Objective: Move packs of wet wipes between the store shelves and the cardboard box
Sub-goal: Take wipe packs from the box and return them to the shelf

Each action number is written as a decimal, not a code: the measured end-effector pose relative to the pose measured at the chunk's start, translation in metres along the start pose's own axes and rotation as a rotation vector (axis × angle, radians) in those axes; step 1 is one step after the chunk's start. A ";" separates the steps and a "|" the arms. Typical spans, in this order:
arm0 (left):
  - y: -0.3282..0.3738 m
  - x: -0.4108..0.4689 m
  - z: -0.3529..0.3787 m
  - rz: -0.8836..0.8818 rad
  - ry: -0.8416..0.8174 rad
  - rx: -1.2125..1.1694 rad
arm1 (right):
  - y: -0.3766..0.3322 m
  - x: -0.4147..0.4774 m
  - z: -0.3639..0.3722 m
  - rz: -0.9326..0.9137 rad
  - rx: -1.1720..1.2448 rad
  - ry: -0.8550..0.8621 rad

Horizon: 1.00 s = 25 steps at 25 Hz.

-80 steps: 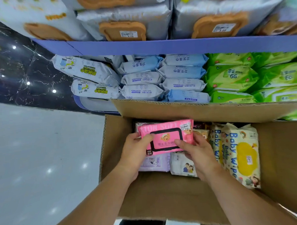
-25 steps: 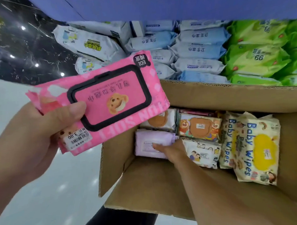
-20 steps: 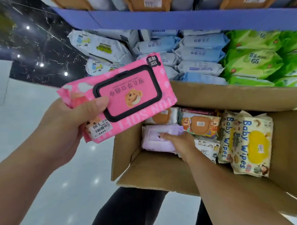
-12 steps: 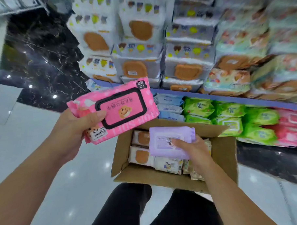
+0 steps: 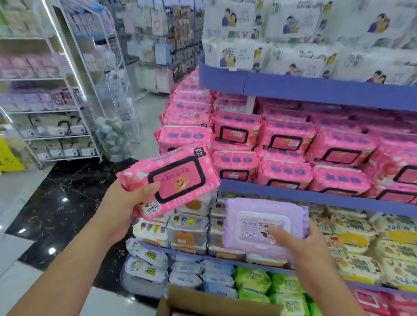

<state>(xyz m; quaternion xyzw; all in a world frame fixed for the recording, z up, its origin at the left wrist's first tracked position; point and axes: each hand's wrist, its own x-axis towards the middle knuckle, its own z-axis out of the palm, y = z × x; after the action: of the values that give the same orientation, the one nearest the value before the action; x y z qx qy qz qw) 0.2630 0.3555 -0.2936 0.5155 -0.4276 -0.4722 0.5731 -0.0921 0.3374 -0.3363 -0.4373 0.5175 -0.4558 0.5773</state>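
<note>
Pink pack [image 5: 170, 181] gripped in left hand [image 5: 120, 209]; right hand [image 5: 302, 247] grips purple pack [image 5: 260, 224]; cardboard box [image 5: 216, 308] cut off below.

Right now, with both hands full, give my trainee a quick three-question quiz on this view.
1. True or false: the left hand holds the pink pack.
2. Which shelf holds packs matching the pink one? A) the shelf of pink packs B) the green packs C) the wire rack
3. Fill in: the right hand holds a ____ pack.

Key: 1 true; 2 A; 3 purple.
</note>
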 end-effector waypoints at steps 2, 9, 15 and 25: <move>0.024 0.028 0.009 0.036 0.021 0.113 | -0.030 0.006 -0.003 -0.057 0.000 0.031; 0.055 0.139 0.101 0.132 -0.176 0.492 | -0.096 0.011 -0.024 -0.190 0.031 0.214; 0.037 0.208 0.147 0.184 -0.313 0.830 | -0.086 0.031 -0.053 -0.177 -0.007 0.385; 0.016 0.241 0.146 0.213 -0.296 0.824 | -0.093 0.042 -0.058 -0.207 0.030 0.430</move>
<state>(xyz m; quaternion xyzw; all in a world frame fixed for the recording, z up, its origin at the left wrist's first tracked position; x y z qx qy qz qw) 0.1675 0.0924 -0.2618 0.5807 -0.7080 -0.2698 0.2980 -0.1547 0.2761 -0.2587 -0.3721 0.5740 -0.6029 0.4105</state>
